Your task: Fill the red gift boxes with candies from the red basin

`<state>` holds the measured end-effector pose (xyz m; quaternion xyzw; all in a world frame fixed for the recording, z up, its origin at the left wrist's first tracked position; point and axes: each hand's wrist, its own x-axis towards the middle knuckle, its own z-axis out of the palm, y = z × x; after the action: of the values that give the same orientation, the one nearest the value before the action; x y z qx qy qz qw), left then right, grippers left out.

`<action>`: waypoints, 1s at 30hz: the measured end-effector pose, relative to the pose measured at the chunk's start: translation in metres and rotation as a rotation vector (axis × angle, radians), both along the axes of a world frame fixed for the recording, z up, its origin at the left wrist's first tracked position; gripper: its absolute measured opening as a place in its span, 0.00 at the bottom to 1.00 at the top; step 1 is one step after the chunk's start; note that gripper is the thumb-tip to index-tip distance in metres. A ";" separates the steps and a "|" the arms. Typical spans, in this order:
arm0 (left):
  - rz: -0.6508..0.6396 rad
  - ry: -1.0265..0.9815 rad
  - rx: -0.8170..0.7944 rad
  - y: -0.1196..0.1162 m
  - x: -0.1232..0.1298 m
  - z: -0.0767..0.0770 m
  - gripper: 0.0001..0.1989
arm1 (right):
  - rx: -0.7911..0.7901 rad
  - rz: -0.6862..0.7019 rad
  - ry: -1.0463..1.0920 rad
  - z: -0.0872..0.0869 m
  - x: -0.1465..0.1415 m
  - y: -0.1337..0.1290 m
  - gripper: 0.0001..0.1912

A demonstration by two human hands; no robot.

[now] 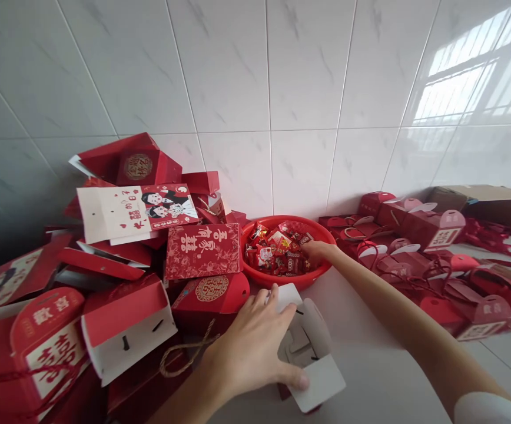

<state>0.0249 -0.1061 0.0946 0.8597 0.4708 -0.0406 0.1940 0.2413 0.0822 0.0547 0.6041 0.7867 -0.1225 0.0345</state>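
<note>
An opened box (321, 386) with white inner flaps stands on the white surface, its top unfolded. My left hand (255, 341) rests over its left side, fingers spread, the thumb on the near flap. Beyond the box, a red plastic basket (259, 278) holds many small red-wrapped candies (277, 250). My right hand (315, 252) reaches into the basket's right side and touches the candies; its fingertips are partly hidden among them, so I cannot make out whether a candy is held.
Red gift boxes (202, 250) lie in a tall heap on the left, some open, one with a twine handle (185, 353). More red boxes (414, 259) with cord handles fill the right side, near a brown carton (480, 200). A tiled wall (233, 70) stands behind.
</note>
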 end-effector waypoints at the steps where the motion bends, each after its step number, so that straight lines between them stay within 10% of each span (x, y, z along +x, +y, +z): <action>1: -0.010 -0.009 0.007 0.001 -0.001 0.001 0.47 | 0.004 -0.009 0.007 -0.002 0.001 0.001 0.17; 7: -0.060 -0.160 0.109 0.011 -0.005 0.006 0.29 | 0.130 -0.023 0.203 0.011 0.018 -0.006 0.10; 15: 0.107 -0.548 0.281 0.036 -0.005 0.006 0.16 | -0.167 0.081 1.332 0.023 0.013 -0.037 0.29; 18: 0.149 -0.647 0.312 0.041 -0.006 0.009 0.14 | -0.142 0.095 1.290 0.025 0.008 -0.039 0.22; 23: 0.186 -0.673 0.318 0.045 -0.010 0.013 0.12 | 0.113 0.087 0.644 0.017 0.000 -0.025 0.07; 30: 0.198 -0.644 0.299 0.047 -0.012 0.011 0.12 | -0.025 0.119 0.366 -0.006 -0.009 -0.012 0.14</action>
<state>0.0131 -0.0587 0.1054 0.7976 0.4671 0.3202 0.2077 0.2326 0.0697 0.0490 0.5237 0.8125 -0.2379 -0.0944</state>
